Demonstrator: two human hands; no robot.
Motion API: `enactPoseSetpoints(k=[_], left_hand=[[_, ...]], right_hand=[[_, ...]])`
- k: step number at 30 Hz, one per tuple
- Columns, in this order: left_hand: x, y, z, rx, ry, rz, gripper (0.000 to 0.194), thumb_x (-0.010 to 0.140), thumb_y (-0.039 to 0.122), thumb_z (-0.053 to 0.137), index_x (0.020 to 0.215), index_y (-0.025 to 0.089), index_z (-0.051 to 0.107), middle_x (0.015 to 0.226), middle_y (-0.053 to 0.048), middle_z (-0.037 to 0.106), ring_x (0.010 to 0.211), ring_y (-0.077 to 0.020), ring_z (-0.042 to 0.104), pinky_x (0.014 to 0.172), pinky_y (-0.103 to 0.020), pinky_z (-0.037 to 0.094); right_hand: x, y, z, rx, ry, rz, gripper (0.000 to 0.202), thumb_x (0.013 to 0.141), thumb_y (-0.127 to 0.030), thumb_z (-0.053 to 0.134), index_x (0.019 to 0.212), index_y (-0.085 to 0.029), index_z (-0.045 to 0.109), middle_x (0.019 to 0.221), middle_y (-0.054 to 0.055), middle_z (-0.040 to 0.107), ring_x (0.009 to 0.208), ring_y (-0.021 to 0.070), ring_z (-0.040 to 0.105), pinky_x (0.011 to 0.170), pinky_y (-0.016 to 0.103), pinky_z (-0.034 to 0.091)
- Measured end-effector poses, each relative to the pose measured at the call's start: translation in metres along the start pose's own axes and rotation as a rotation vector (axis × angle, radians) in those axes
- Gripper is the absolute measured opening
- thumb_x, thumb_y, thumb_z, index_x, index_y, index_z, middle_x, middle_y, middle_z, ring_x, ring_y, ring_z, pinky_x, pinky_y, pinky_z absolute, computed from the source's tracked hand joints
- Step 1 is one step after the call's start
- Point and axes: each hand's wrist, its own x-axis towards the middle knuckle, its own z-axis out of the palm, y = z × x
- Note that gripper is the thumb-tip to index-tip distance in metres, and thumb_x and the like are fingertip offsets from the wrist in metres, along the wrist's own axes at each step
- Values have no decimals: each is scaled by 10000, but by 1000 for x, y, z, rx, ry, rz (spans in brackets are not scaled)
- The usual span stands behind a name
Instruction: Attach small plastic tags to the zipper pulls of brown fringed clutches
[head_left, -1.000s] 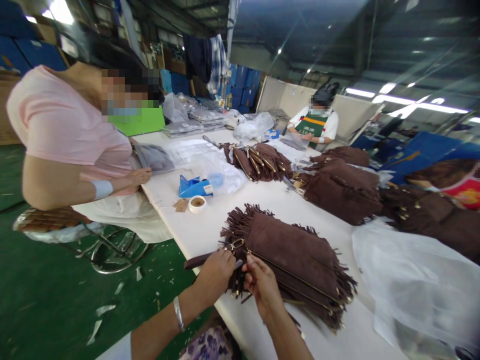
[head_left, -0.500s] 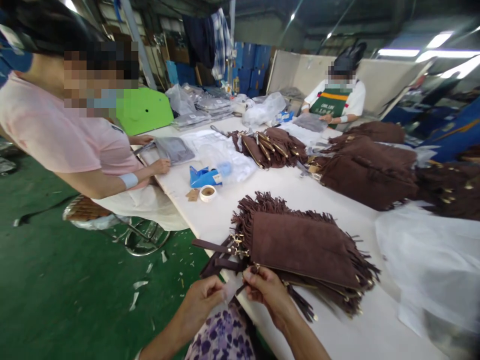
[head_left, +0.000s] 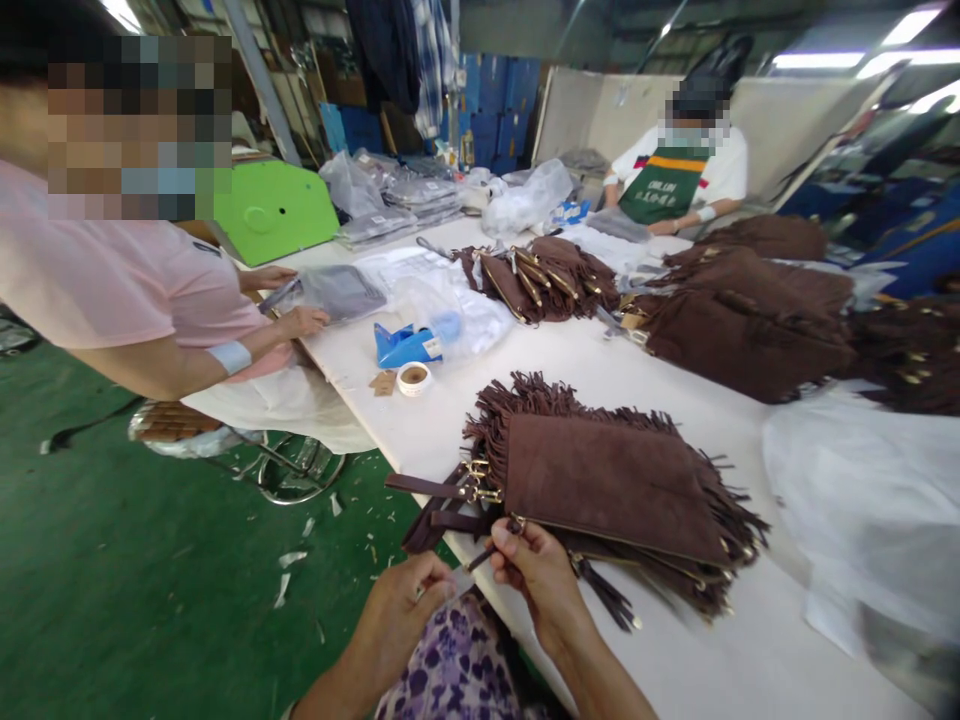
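A brown fringed suede pouch [head_left: 600, 480] lies on top of a stack of similar pouches near the table's front edge. Its zipper side faces me, and wrist straps [head_left: 427, 488] with gold clasps stick out at its left. My right hand [head_left: 536, 575] is closed on the dark brown zipper pull [head_left: 480, 560] at the pouch's near left corner. Just left of it, my left hand [head_left: 409, 600] pinches a small translucent plastic piece [head_left: 456, 583], which meets the end of the pull. A brown tassel [head_left: 604, 592] hangs over the near side of the stack.
A blue tape dispenser [head_left: 405, 345], a tape roll [head_left: 414, 378] and brown tags [head_left: 382, 383] sit farther left on the white table [head_left: 600, 370]. More brown pouches [head_left: 750, 320] are piled behind. A co-worker [head_left: 150, 300] sits left; another [head_left: 667, 180] works at the far side.
The view has shifted slightly. My hands stay at the zipper pull, and the plastic piece now looks flatter and more drawn out. The far co-worker's hands have moved a little.
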Motion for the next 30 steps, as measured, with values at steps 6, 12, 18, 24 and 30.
enactPoseSetpoints(k=[6,12,18,24,30], left_hand=[[2,5,1,32,19,-39,211,848,325,511,744,188,633,711,11,646,697,-174,576,650,-255,371],[6,5,11,-70,-2,-85,208,830,320,535,743,175,655,679,16,647,672,-167,568,629,-247,368],[19,9,32,-491,-82,-178,251,757,379,637,795,134,674,719,-35,689,658,-179,589,632,-260,417],[33,15,54,-593,-91,-192,324,731,458,653,689,145,583,594,-33,653,521,-144,535,553,-256,377],[26,22,39,-437,-34,-131,253,767,398,607,673,172,544,576,13,614,564,-142,540,587,-246,384]], right_hand=[[3,5,-3,-47,7,-17,420,587,-411,848,831,-133,649,690,24,661,529,94,558,485,194,475],[7,10,-5,-110,14,-62,406,620,-417,820,835,-132,626,659,12,641,515,97,541,447,190,416],[10,17,-10,-204,9,-93,407,630,-469,791,779,-137,609,457,-76,462,383,47,349,367,172,231],[8,5,-25,-132,17,-44,449,719,-577,692,759,-136,617,553,-20,551,415,56,368,384,189,239],[13,-6,-21,54,163,-13,473,701,-581,709,651,-119,618,542,12,558,429,55,327,408,210,212]])
